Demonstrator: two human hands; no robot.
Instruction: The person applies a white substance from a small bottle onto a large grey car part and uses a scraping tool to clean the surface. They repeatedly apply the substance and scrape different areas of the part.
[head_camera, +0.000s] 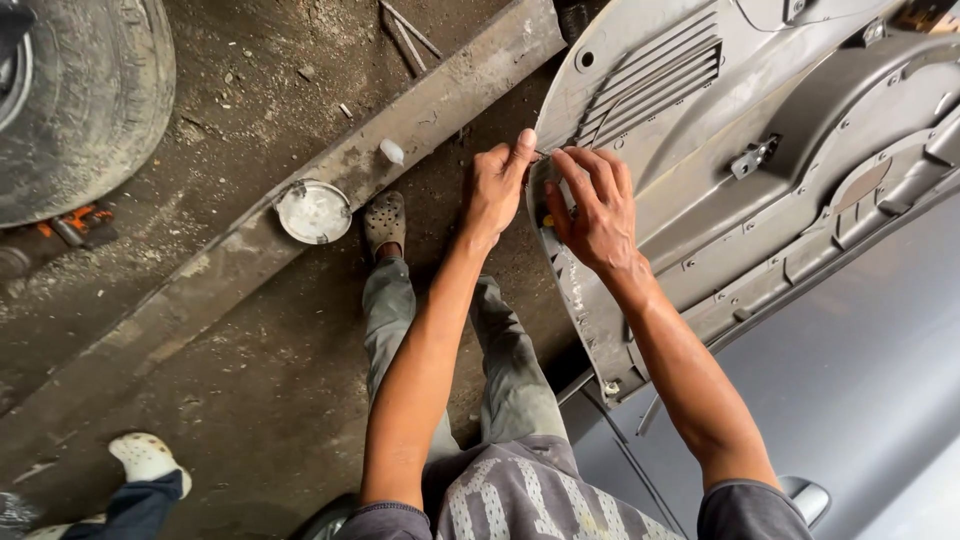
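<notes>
Standing on a dirty concrete floor (250, 400), tyre (80, 100) at 10 o'clock | grey door panel (720, 150) leans at 2 o'clock against a car | left hand (497, 190) pinches something tiny at the panel's edge, thumb and forefinger nearly closed | right hand (590, 205) touches the same edge, fingers curled narrow; holding anything: cannot tell.

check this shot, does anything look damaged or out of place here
The grey door trim panel is off its door, held tilted on edge with its ribbed back, brackets and screw points showing. The left hand and right hand pinch at its lower edge. A small round metal tin sits loose on the dirty concrete floor.
</notes>
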